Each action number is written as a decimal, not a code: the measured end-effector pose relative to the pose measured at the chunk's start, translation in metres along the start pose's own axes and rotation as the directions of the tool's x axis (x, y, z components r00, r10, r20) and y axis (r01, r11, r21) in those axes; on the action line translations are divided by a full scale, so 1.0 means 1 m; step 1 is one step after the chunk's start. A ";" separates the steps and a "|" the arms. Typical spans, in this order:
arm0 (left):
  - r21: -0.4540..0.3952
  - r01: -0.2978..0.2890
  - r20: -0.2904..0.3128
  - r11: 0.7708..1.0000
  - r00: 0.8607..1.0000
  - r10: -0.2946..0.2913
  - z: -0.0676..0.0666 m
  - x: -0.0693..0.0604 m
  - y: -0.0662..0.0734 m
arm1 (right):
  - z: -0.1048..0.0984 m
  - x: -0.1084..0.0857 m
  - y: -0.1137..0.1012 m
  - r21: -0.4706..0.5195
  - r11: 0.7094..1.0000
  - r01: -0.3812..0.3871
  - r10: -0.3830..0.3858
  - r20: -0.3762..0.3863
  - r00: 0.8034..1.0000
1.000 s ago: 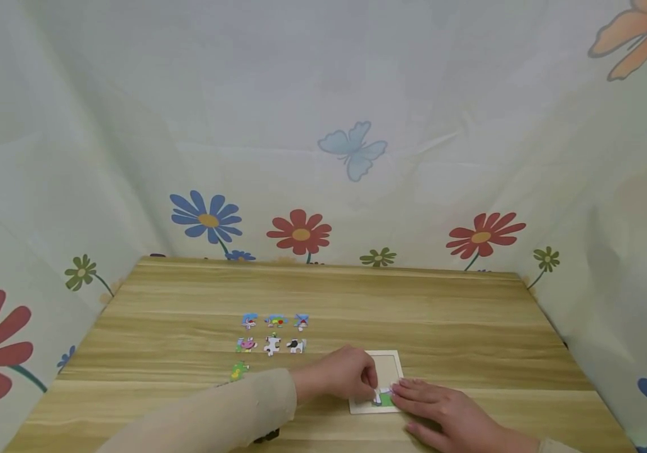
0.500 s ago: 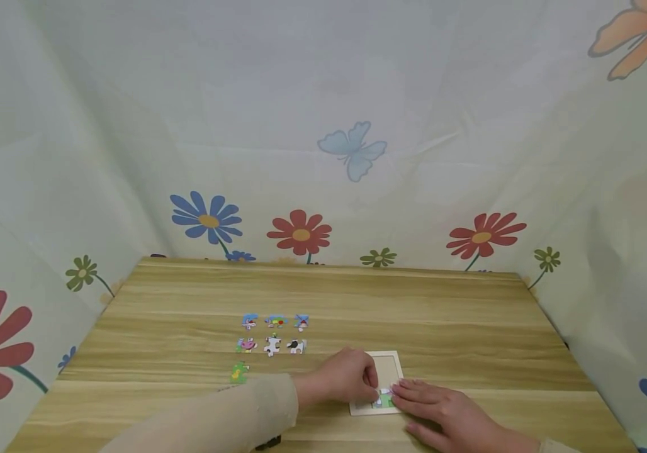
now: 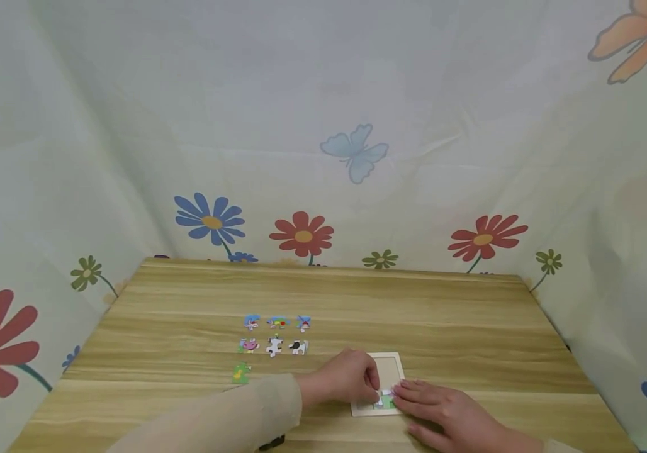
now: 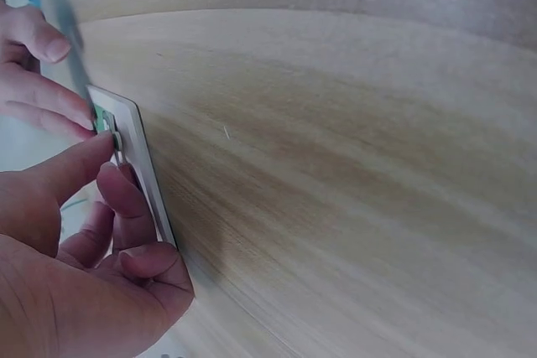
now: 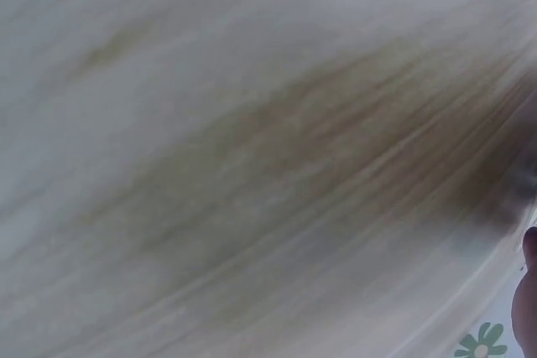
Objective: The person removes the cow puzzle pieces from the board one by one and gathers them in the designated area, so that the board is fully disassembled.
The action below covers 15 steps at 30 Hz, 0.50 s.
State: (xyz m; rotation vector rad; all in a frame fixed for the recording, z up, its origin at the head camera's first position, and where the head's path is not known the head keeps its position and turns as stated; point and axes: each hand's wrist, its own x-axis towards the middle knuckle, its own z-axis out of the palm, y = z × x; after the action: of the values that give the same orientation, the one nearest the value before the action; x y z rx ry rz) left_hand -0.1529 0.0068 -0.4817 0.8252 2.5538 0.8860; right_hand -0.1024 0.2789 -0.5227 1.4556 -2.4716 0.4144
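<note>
My left hand [image 3: 352, 376] is over the left side of a small, pale puzzle frame [image 3: 399, 365]. In the left wrist view, its thumb and index finger pinch a small jigsaw piece [image 4: 117, 142] low in the frame; most of that piece is hidden by the fingers. A green and white piece [image 3: 388, 399] lies beside it in the frame's lower right part. My right hand [image 3: 448, 412] rests at the frame's right edge, its fairly straight fingers touching the edge and the green piece. The right wrist view shows mostly tabletop, with a bit of a finger at the right.
Left of the frame, several loose jigsaw pieces lie in rows on the wooden table [image 3: 448, 321], among them a white one [image 3: 274, 346] and a green one [image 3: 241, 372]. Flower-printed cloth [image 3: 233, 126] hangs behind the table and at both sides.
The piece under my left fingers looks lowered flatter into the frame than a second ago. Both hands stay at nearly the same place; the head view has shifted slightly.
</note>
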 end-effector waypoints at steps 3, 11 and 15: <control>-0.007 -0.005 0.009 1.000 1.000 0.005 -0.001 0.000 0.000 | -0.001 -0.001 0.000 -0.002 1.000 -0.001 0.001 0.009 1.000; -0.026 0.003 0.016 1.000 1.000 -0.002 -0.001 0.001 0.001 | 0.000 -0.004 0.001 -0.003 1.000 -0.025 0.025 0.049 0.998; -0.038 0.002 0.015 0.999 1.000 -0.002 -0.002 0.001 0.001 | 0.000 -0.005 0.002 0.009 1.000 -0.007 0.007 0.035 0.999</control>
State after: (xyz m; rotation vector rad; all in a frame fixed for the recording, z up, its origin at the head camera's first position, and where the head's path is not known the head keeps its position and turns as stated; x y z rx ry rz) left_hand -0.1546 0.0067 -0.4795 0.8149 2.5162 0.9219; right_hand -0.1020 0.2838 -0.5248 1.4700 -2.5059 0.4053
